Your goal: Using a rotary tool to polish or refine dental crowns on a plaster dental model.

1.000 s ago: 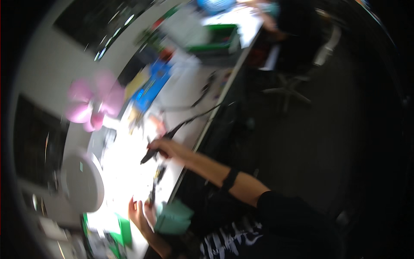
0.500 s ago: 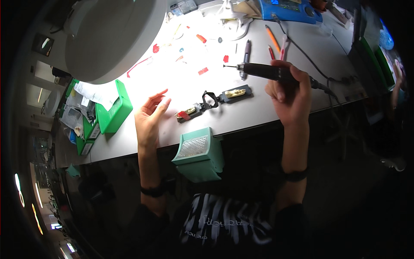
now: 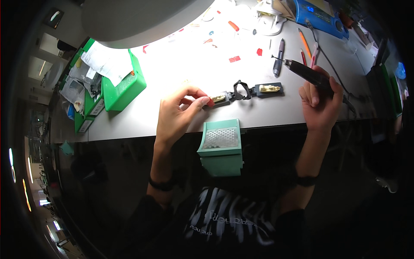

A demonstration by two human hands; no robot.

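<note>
My left hand [image 3: 174,114] pinches a small red piece [image 3: 210,102] between thumb and forefinger, at the left end of a dark hinged dental articulator. The cream tooth model [image 3: 219,98] on that end is partly covered by my fingers. Laid out flat, the articulator has a black hinge frame [image 3: 242,90] in its middle and a second cream tooth model [image 3: 270,88] on its right end. In my right hand [image 3: 321,105] is a black rotary handpiece [image 3: 309,77] with a thin bur, raised right of the articulator and pointing left; its cord trails behind.
A large round lamp [image 3: 142,21] overhangs the bench at upper left. Green bins [image 3: 125,93] with bags and paper stand left. A teal bench tray [image 3: 221,151] with a perforated top juts from the front edge. Behind lie a pen [image 3: 278,58], pencils, red scraps [image 3: 234,59] and a blue control unit [image 3: 321,17].
My left hand has gone from open beside the articulator to pinching the red piece at its left end. My right hand still holds the handpiece, now tilted more. The whole view has shifted.
</note>
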